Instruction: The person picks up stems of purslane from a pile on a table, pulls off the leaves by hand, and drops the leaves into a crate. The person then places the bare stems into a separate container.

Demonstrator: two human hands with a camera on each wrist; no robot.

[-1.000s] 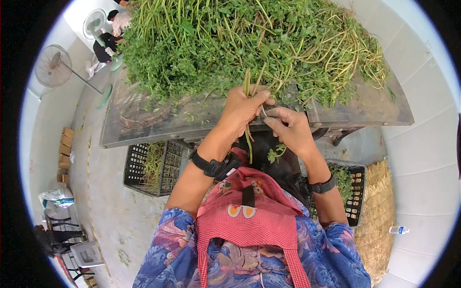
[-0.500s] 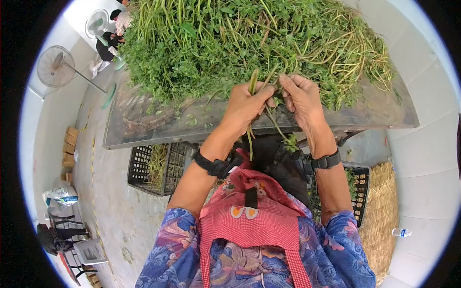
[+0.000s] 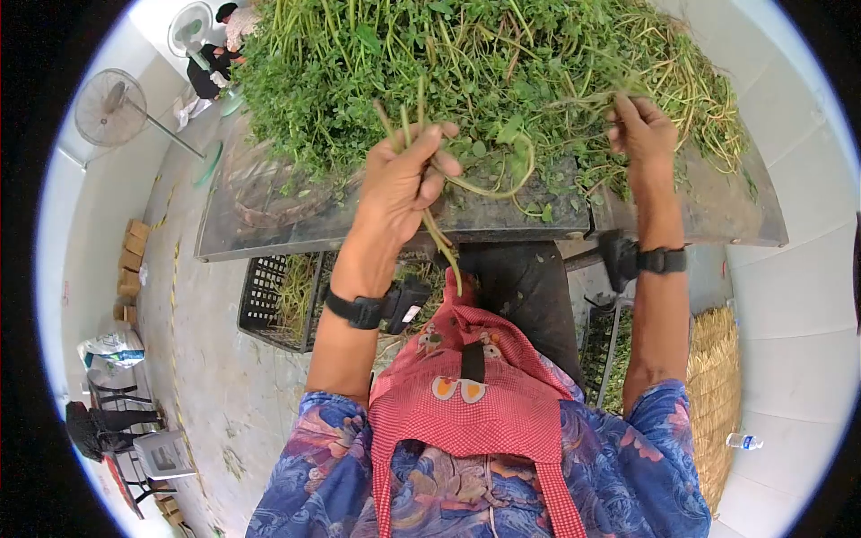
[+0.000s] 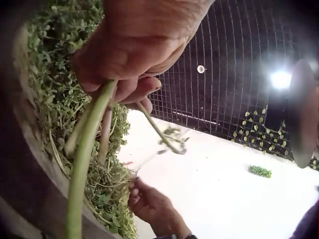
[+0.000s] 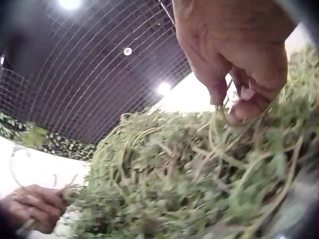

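Note:
My left hand [image 3: 399, 184] grips a few green stems [image 3: 441, 244] above the table's near edge; one thin stem with leaves curves out to the right. Close up in the left wrist view, a thick stem [image 4: 85, 159] hangs below the curled fingers of that hand [image 4: 144, 45]. At the right part of the leafy heap [image 3: 448, 81], my right hand [image 3: 647, 134] pinches thin stems between thumb and fingers. The right wrist view has this hand [image 5: 239, 55] over the heap [image 5: 164, 169], its fingertips closed around a thin stem.
The dark table [image 3: 296, 224] has black crates below it, one at the left [image 3: 260, 300] and one at the right [image 3: 619, 359]. Standing fans [image 3: 109, 106] and another person [image 3: 208, 76] are at the upper left. A bottle [image 3: 744, 441] lies at the right.
My right hand has moved away from the left hand, rightward and up to the heap. The left hand has shifted left with its stems and lifted slightly.

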